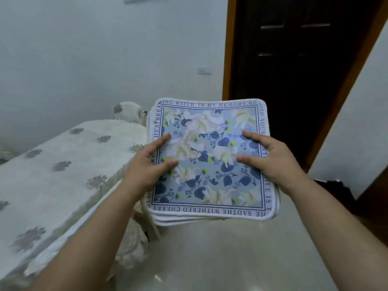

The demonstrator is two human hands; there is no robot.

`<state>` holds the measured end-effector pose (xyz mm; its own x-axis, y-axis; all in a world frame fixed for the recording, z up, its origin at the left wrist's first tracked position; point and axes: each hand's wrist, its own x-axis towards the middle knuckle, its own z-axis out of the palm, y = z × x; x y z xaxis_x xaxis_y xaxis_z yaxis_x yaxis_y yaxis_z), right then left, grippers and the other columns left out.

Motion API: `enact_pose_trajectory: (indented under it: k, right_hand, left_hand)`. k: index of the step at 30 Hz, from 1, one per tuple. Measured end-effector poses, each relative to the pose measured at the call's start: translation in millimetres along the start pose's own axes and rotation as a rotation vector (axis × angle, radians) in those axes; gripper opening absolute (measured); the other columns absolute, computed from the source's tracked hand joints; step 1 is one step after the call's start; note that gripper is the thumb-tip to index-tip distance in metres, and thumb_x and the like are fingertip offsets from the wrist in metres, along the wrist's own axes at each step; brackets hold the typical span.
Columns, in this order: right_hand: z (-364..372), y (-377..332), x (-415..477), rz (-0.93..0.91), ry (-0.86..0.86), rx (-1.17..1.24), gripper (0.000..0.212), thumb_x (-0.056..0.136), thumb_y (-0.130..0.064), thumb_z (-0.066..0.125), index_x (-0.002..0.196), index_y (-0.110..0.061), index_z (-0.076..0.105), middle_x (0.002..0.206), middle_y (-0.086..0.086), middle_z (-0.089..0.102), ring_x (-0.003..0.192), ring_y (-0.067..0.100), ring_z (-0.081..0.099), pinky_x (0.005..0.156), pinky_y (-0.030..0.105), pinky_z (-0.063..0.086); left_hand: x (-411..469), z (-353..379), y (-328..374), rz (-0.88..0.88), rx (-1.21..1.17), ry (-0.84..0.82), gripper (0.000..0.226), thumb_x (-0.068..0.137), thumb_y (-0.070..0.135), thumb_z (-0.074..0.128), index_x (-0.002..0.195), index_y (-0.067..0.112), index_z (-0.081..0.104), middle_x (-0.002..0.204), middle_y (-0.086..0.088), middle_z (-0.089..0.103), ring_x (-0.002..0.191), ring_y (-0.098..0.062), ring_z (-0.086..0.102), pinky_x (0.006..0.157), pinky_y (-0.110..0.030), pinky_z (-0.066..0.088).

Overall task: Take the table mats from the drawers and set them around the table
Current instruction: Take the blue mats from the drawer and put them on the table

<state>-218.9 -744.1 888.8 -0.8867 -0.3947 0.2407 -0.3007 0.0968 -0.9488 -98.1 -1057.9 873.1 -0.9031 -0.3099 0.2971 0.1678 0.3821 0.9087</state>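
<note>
- Stack of table mats (210,160) held up in the air between both hands, in front of the body, above pale floor (220,259), not resting on any surface.
- Top mat: blue flower and leaf print, white border with dark printed letters around the edge; edges of several more mats visible under the near edge.
- Left hand (147,164) on the left edge of the stack, thumb and one finger lying flat on the top mat and a little apart; other fingers hidden under the stack, grip from below impossible to tell.
- Right hand (270,158) on the right edge, thumb and one finger also spread on the top mat; remaining fingers hidden under.
- Table (63,164) to the left of the stack, covered with cream cloth with grey flower pattern; near corner of the table just beside the left forearm.
- Chair (130,112) with similar cover at the far edge of the table.
- Dark wooden door (294,59) behind the stack, white wall (84,59) left of it.
</note>
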Motion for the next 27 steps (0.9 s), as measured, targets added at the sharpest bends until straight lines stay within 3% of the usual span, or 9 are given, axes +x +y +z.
enact_pose_trajectory:
  k: [2,5,7,15,18,21,25,27]
  right_hand:
    - [27,10,31,-0.012,-0.051,-0.004,0.069,0.06,-0.033,0.095,0.119,-0.054,0.066,0.107,-0.032,0.068,0.091,-0.001,0.071,0.071,0.022,0.06]
    - [62,27,77,-0.035,-0.144,-0.004,0.071,0.06,-0.035,0.095,0.12,-0.055,0.064,0.114,-0.02,0.069,0.093,0.0,0.071,0.074,0.023,0.06]
    - [85,36,107,-0.064,-0.23,-0.009,0.074,0.06,-0.037,0.094,0.124,-0.056,0.062,0.12,-0.017,0.068,0.097,0.002,0.071,0.079,0.026,0.059]
    - [193,48,198,-0.152,-0.597,0.02,0.072,0.062,-0.036,0.094,0.124,-0.055,0.063,0.11,-0.031,0.069,0.093,-0.005,0.069,0.072,0.012,0.055]
    - [252,47,205,-0.166,-0.761,0.026,0.071,0.062,-0.034,0.093,0.125,-0.05,0.064,0.115,-0.025,0.068,0.098,-0.005,0.068,0.081,0.019,0.057]
    - [309,42,202,-0.229,-0.884,-0.008,0.072,0.064,-0.039,0.092,0.129,-0.048,0.063,0.117,-0.029,0.064,0.1,-0.015,0.062,0.087,0.013,0.051]
    - [380,34,203,-0.269,-0.97,-0.026,0.072,0.062,-0.047,0.091,0.127,-0.055,0.06,0.104,-0.046,0.061,0.094,-0.02,0.06,0.073,0.003,0.047]
    - [413,32,203,-0.266,-0.999,-0.036,0.071,0.06,-0.05,0.09,0.124,-0.06,0.059,0.102,-0.052,0.057,0.091,-0.019,0.062,0.07,0.004,0.05]
  left_hand:
    - [9,-20,-14,-0.023,0.052,0.048,0.07,0.076,0.033,0.087,0.134,0.057,0.055,0.139,0.027,0.054,0.118,0.016,0.054,0.098,-0.015,0.049]
    - [17,-45,-38,-0.077,0.046,0.15,0.069,0.078,0.03,0.086,0.134,0.056,0.056,0.141,0.022,0.054,0.124,0.002,0.057,0.103,-0.033,0.051]
    - [17,-59,-51,-0.117,0.05,0.223,0.069,0.077,0.033,0.086,0.134,0.057,0.055,0.143,0.02,0.054,0.123,-0.004,0.06,0.1,-0.037,0.054]
    - [-19,-101,-81,-0.293,0.071,0.572,0.066,0.08,0.029,0.084,0.132,0.059,0.056,0.138,0.029,0.052,0.121,-0.004,0.061,0.098,-0.036,0.055]
    - [-54,-120,-88,-0.38,0.079,0.718,0.067,0.08,0.027,0.084,0.132,0.059,0.057,0.139,0.026,0.052,0.123,-0.006,0.06,0.102,-0.037,0.053]
    - [-83,-144,-95,-0.449,0.065,0.841,0.068,0.08,0.02,0.085,0.135,0.049,0.059,0.141,0.017,0.055,0.123,-0.008,0.06,0.107,-0.042,0.049]
    - [-107,-183,-107,-0.484,0.088,0.962,0.067,0.08,0.018,0.085,0.132,0.051,0.06,0.124,0.036,0.055,0.108,0.005,0.065,0.102,-0.035,0.052]
    - [-117,-202,-121,-0.499,0.078,0.997,0.067,0.081,0.017,0.084,0.131,0.053,0.06,0.119,0.041,0.053,0.105,0.009,0.065,0.099,-0.034,0.054]
